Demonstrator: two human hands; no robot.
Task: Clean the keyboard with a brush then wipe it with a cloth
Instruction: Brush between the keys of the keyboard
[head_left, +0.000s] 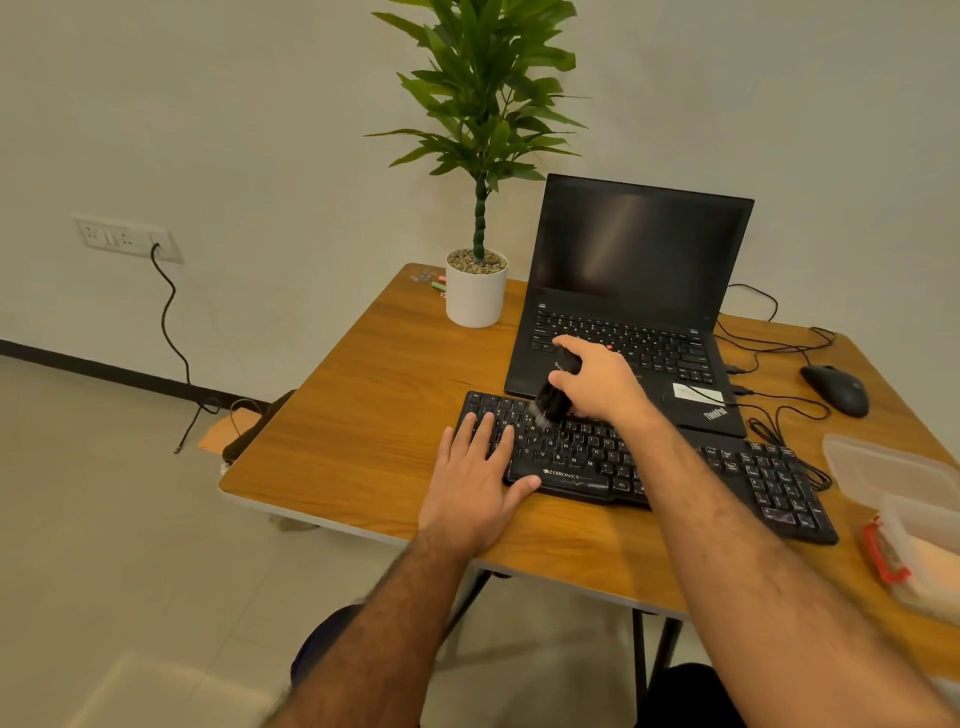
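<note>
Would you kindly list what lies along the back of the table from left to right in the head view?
Potted plant → laptop → mouse.

Both forearms bare to the frame edge, no sleeves visible, dark hair along them. Left hand (475, 483) & right hand (597, 382): no rings, watch or gloves seen; nails short. Bottom edge: dark clothing over the lap, bluish on the left knee, black on the right; too blurred to tell fabric or cut.
</note>
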